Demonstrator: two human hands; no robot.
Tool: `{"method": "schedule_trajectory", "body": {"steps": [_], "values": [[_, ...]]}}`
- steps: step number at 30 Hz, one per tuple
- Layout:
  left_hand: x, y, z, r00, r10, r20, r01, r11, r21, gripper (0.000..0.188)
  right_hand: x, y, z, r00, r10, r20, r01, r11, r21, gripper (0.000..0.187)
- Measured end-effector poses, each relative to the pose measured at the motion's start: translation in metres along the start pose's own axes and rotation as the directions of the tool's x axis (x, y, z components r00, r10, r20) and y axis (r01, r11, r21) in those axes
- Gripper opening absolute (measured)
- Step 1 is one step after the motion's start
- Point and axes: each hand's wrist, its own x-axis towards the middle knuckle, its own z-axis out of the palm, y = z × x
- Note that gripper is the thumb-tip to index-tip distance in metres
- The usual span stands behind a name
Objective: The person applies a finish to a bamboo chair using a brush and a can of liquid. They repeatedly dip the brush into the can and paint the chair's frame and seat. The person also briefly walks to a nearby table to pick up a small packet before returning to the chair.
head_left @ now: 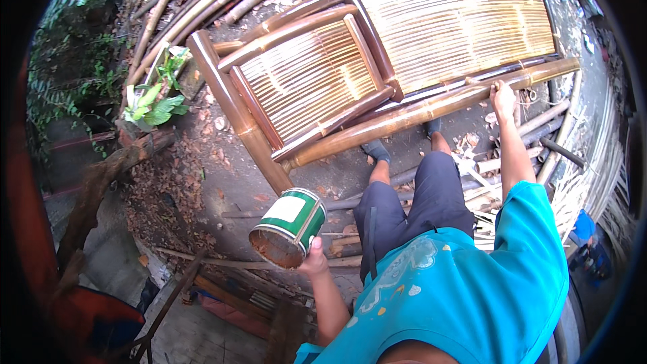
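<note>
My left hand grips a green and white tin can. The can is tilted, and its open end shows a brown-stained inside. My right hand is closed at the front rail of a glossy bamboo bed or bench, near the rail's right end. Its fingers press together against the rail; whatever they hold, if anything, is too small to make out. The piece has a slatted surface, with a smaller slatted panel at its left end and a thick bamboo leg beyond that.
Long bamboo poles lie behind the bench on the left. Beside its left end is a leafy plant. Cut bamboo pieces and split strips lie right of my legs. A rough wooden branch stands at left, near dry leaves.
</note>
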Motion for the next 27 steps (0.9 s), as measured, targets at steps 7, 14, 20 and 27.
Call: {"method": "schedule_trajectory", "body": {"steps": [7,14,20,27], "values": [[-0.011,0.061,0.065,0.998,-0.056,0.025,0.055,0.998,0.039,0.064,-0.121,-0.184,0.011,0.878,-0.463,0.123,0.388,0.838,0.384,0.021],[-0.025,0.119,0.098,0.978,0.151,-0.141,-0.156,0.987,-0.024,0.062,-0.17,-0.252,-0.1,0.538,-0.741,0.402,-0.052,0.446,0.893,0.026],[-0.077,0.154,0.083,0.954,0.043,-0.298,-0.057,0.998,-0.04,0.058,-0.092,-0.209,-0.155,0.587,-0.663,0.464,0.17,0.661,0.731,0.043],[-0.132,0.137,0.025,0.966,-0.103,-0.239,0.087,0.993,-0.075,0.061,-0.138,-0.261,-0.293,0.491,-0.87,0.029,0.364,0.235,0.901,0.035]]}}
